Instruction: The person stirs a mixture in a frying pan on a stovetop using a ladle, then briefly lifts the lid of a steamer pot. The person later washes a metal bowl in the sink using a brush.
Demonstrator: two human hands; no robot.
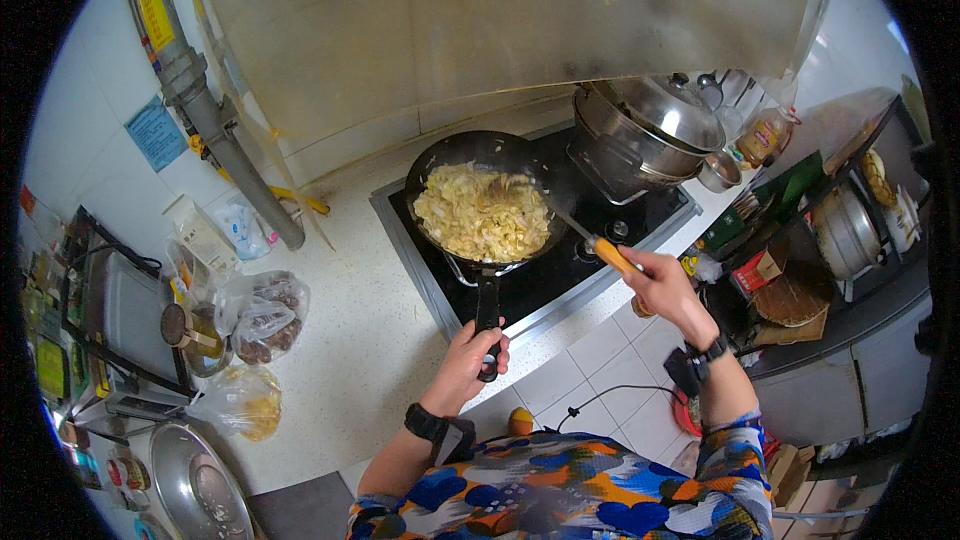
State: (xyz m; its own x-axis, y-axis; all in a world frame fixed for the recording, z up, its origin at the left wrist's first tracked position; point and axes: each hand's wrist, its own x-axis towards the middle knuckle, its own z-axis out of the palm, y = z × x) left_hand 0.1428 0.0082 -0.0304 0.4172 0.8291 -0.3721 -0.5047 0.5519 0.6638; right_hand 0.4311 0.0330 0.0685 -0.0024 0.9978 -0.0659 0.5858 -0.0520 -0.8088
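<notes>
A black frying pan (450, 146) sits over the left burner of a black glass gas stove (592, 199). Chopped pale-yellow cabbage (480, 214) fills much of it. My left hand (472, 360) is closed around the pan's black handle (487, 300). In my right hand (666, 289) is the orange handle of a spatula (615, 256). Its metal shaft reaches over the pan's right rim, and its blade is hidden at the cabbage. On the right burner stands a steel pot (637, 146) with a domed lid (667, 109).
Bagged food (262, 315), a glass jar (199, 341) and a steel bowl (199, 476) line the left counter. Right of the pot are a small steel cup (720, 171) and an oil bottle (761, 136). A rack with a steel pan (847, 229) stands farther right.
</notes>
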